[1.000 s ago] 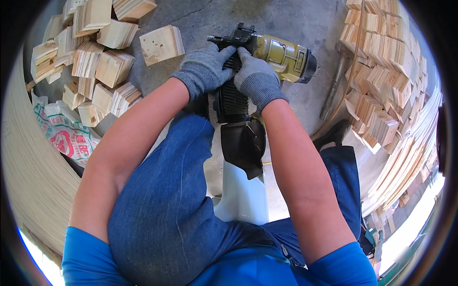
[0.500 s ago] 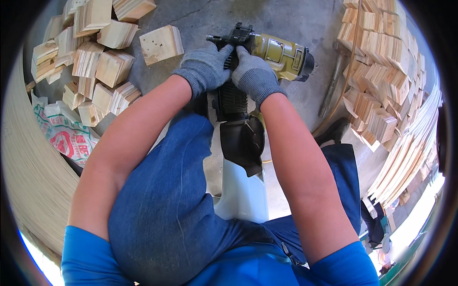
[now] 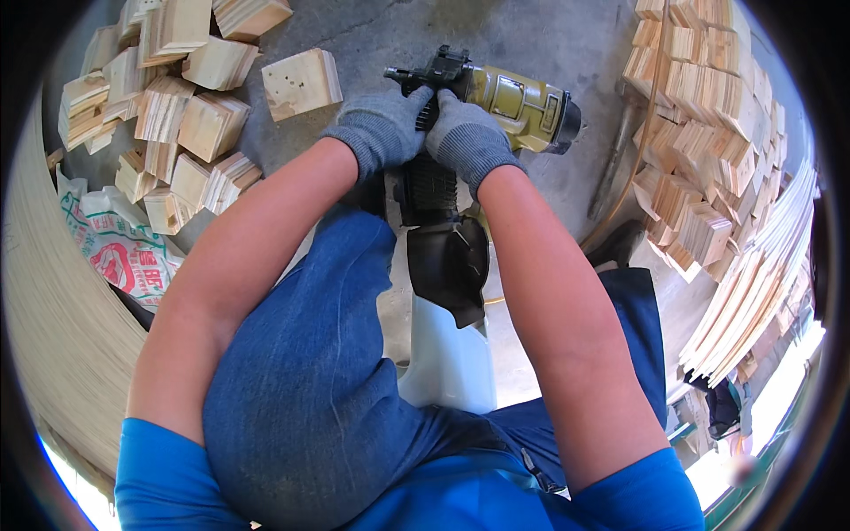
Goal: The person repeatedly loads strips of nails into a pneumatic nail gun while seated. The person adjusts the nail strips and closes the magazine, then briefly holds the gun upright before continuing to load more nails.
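Observation:
A nail gun (image 3: 518, 104) with a yellow-green body and black nose lies across the upper middle, its nose to the left. My left hand (image 3: 379, 128), in a grey knit glove, closes on the black part behind the nose, fingertips partly hidden. Close beside it, my right hand (image 3: 465, 133), gloved alike, grips the same part with the index finger pointing up along it. Below the hands are a ribbed black section (image 3: 429, 190) and a curved black cover (image 3: 447, 265). What the fingers press between them is hidden.
Stacks of plywood blocks (image 3: 212, 124) stand at the left, with one block (image 3: 301, 84) apart. More plywood blocks (image 3: 708, 62) are piled at the right, beside a hose (image 3: 653, 115). A printed sack (image 3: 119, 243) lies at left; a pale plastic container (image 3: 452, 363) sits between my legs.
My right hand and wrist have shifted very slightly left. Both hands keep their hold on the nail gun, which stays in nearly the same place.

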Tool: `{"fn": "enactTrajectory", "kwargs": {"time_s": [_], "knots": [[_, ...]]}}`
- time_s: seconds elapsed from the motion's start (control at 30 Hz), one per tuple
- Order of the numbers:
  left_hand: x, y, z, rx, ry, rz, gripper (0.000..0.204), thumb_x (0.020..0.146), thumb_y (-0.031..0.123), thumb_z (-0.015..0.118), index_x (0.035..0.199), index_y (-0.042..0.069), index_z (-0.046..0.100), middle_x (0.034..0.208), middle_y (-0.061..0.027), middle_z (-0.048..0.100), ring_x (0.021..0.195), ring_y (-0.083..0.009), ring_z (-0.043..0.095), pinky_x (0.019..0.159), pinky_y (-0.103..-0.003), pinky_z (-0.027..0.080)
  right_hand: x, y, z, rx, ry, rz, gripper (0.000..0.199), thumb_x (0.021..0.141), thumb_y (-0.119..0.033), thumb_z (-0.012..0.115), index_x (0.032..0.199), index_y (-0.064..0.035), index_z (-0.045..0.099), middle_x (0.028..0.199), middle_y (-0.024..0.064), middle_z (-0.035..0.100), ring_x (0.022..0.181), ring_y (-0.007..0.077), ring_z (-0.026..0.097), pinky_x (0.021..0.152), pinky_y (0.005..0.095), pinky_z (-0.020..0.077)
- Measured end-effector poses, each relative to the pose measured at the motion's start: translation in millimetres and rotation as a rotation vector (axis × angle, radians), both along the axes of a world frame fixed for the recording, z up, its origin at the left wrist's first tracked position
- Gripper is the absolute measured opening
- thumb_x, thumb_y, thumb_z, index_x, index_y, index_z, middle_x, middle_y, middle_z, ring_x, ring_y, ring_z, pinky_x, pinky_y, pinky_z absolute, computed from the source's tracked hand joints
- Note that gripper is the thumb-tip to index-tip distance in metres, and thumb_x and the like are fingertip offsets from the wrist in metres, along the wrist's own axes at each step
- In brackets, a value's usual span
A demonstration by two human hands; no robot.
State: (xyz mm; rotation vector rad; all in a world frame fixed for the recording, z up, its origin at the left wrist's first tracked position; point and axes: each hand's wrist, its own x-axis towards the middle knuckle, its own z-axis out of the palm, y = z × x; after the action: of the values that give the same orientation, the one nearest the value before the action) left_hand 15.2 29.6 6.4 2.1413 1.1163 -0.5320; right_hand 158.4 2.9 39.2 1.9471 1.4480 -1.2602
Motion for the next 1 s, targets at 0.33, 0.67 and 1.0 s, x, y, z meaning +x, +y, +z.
{"fn": "enactTrajectory", "kwargs": {"time_s": [0.33, 0.67, 1.0], "knots": [[-2, -5, -1, 0.038, 0.007, 0.003, 0.077, 0.090, 0.054, 0.061, 0.151, 0.011, 0.044, 0.119, -0.0270, 0.066, 0.108, -0.0416, 0.067, 0.094, -0.049, 0.053, 2, -8, -7, 0.056, 0.020, -0.029, 0.070, 0.090, -0.023, 0.061, 0.154, -0.0056, 0.039, 0.127, 0.0268, 0.066, 0.120, 0.0376, 0.066, 0.104, 0.0442, 0.0515], [0, -14, -1, -0.093, -0.146, 0.226, 0.061, 0.087, 0.018, 0.061, 0.145, 0.006, 0.050, 0.115, -0.0274, 0.069, 0.108, -0.0424, 0.068, 0.096, -0.047, 0.053, 4, -10, -4, 0.002, 0.019, -0.037, 0.071, 0.092, -0.022, 0.057, 0.158, -0.0089, 0.034, 0.132, 0.0252, 0.065, 0.123, 0.0365, 0.064, 0.107, 0.0462, 0.0491], [-4, -20, -1, -0.083, -0.225, 0.342, 0.053, 0.086, 0.025, 0.063, 0.134, 0.005, 0.059, 0.116, -0.0248, 0.070, 0.109, -0.0416, 0.068, 0.096, -0.048, 0.053, 4, -11, -1, 0.024, 0.021, -0.051, 0.071, 0.093, -0.023, 0.058, 0.158, -0.0093, 0.034, 0.131, 0.0258, 0.065, 0.123, 0.0372, 0.064, 0.106, 0.0463, 0.0491]]}}
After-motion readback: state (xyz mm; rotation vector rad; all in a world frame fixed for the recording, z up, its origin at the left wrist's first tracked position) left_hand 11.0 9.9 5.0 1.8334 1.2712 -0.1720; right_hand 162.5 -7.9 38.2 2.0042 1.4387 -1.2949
